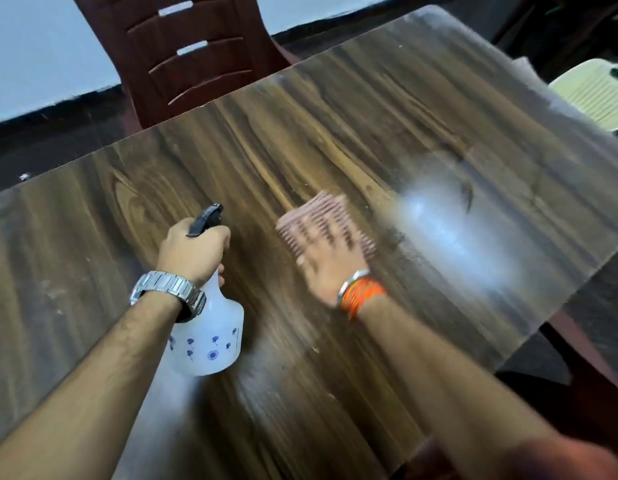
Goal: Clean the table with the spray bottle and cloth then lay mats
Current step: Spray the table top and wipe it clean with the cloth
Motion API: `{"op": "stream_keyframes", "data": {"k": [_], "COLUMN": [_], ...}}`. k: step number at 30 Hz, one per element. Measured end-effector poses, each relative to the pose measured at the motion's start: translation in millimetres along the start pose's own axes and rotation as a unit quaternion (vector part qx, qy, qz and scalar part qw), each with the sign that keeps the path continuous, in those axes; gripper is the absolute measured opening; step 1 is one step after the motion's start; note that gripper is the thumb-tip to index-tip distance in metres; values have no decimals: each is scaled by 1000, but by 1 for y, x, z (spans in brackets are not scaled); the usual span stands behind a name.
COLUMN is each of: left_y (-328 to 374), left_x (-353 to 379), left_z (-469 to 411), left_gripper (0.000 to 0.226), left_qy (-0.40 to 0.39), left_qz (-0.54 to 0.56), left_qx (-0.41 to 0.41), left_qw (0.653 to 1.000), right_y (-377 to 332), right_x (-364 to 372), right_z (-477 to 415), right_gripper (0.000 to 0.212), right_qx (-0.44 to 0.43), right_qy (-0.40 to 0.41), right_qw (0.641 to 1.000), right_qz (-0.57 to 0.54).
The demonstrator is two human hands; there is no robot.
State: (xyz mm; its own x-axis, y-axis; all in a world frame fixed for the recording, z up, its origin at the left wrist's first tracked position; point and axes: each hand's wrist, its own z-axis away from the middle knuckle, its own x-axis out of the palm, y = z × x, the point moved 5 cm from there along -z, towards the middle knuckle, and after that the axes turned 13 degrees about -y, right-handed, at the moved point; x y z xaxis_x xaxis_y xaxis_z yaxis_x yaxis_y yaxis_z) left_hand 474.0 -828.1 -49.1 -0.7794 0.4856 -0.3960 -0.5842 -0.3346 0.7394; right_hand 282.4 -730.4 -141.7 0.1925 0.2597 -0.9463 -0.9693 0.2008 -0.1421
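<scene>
Grips the neck of a white spray bottle (210, 341) with the left hand (193, 251), fingers curled tight around it just under the black trigger head (205, 220). Holds the bottle tilted, nozzle pointing away across the table (92, 220) and base toward the camera, over the near middle of the table top (whether the base touches the wood cannot be told). Shows small blue flower prints on the bottle's pale body. Wears a silver metal watch (167, 291) on the left wrist, right against the bottle's shoulder.

Presses the right hand (330, 261) flat on a pinkish ribbed cloth (321, 216), fingers straight and spread over it, nothing pinched. Appears smeared with blur here, so finer finger detail cannot be read. Has the cloth lying on the table near its centre, just right of the trigger head and apart from it. Carries orange threads (361, 294) and a thin metal bangle (350, 282) on the right wrist.

Spreads outward as dark, streaky wood grain with a bright whitish glare patch (439, 230) just right of the cloth. Includes a dark red plastic chair (186, 64) beyond the far edge and a pale green chair (595, 95) at the far right.
</scene>
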Motion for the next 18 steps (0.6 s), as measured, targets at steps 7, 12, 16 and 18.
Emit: {"op": "stream_keyframes", "data": {"k": [7,12,16,18], "left_y": [4,7,-5,-10], "left_x": [26,33,51,70], "left_z": [45,94,141,168], "left_gripper": [19,15,14,13], "left_qy": [-17,-12,2,6], "left_qz": [-11,-31,-9,-7], "left_qx": [12,40,39,46], "left_qw": [1000,999,999,999], "right_y": [-64,37,87,96], "right_x": [64,52,45,42], "right_z": [140,172,199,214], "right_gripper": [59,63,63,54], "right_qx": [-127,98,145,133], "right_qy": [-39,-38,-48,-33], "right_qw": [991,993,983,982], "right_qz": [34,-56,-106,-133]}}
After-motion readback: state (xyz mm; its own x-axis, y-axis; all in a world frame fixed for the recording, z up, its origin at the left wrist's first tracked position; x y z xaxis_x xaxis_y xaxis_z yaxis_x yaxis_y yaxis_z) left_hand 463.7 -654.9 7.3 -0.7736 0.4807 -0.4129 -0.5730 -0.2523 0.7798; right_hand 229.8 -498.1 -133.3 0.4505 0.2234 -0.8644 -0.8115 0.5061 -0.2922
